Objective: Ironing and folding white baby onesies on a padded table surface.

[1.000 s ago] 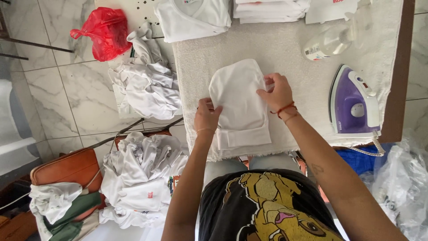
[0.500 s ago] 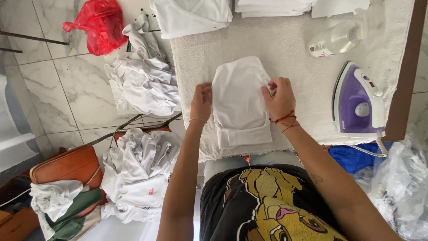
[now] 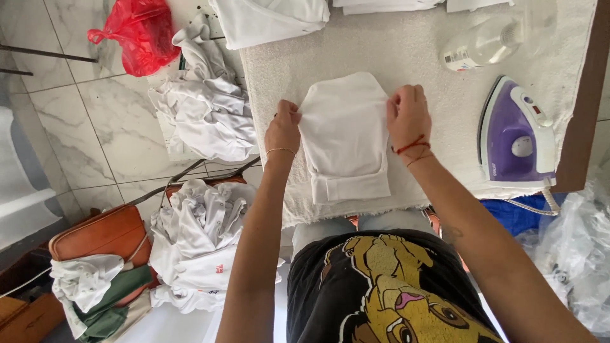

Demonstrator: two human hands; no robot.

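While both hands pinch the sides of the folded white garment [image 3: 346,136], it lies flat on the pale towel-covered table [image 3: 406,57], just in front of the person's body. The left hand [image 3: 283,129] has its grip pressed together on the garment's left edge, thumb and fingers nipping the cloth; the right hand [image 3: 406,115] lies on the right edge with fingers curled over the fold, pinching it as well. The likeliest slip, in my judgement, is an uneven fold: if one hand pulls harder than the other, the layers may skew and the banded hem near the table's front edge could crease. The purple steam iron [image 3: 516,136] rests on the table near the right wrist, its cord [image 3: 534,204] trailing off the front edge; a wide sweep of the right forearm might knock it or snag the cord. The clear spray bottle [image 3: 483,43] lies on its side farther back and could roll if the towel is tugged. Crumpled white clothes [image 3: 206,108] are heaped left of the table, more lies beside a red plastic bag [image 3: 136,35]
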